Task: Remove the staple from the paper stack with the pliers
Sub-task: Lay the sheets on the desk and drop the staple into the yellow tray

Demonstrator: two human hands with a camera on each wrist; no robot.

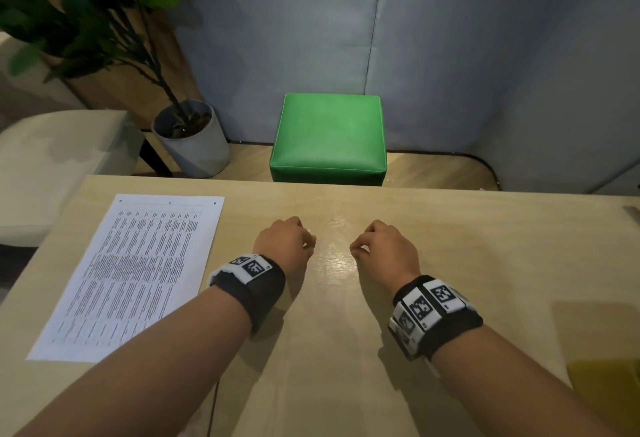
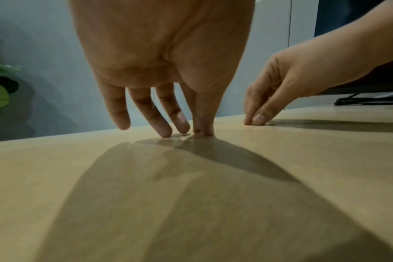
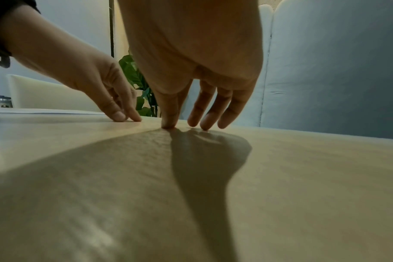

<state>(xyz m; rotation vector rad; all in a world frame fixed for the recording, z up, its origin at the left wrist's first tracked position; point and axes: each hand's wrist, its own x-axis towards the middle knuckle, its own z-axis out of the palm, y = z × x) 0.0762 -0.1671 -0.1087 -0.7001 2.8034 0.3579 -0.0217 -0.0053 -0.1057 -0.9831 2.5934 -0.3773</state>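
On the pale wood-grain table (image 1: 450, 246), flat printed paper stack (image 1: 138, 274), left hand (image 1: 284, 241), right hand (image 1: 388, 246) loose, empty, fingertips down

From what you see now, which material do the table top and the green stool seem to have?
Table: probably pale wood or wood-look laminate, with faint grain and a soft sheen. Green stool: probably padded leather or vinyl, smooth and slightly glossy, with piped seams along its edges.

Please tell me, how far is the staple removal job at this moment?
Nothing looks done yet. The paper stack lies flat on the table, untouched, to the left of both hands. In hand: nothing; the left hand and right hand only rest their fingertips on the table. No pliers are clearly visible. Everything is left: fetch the pliers, pull the staple.
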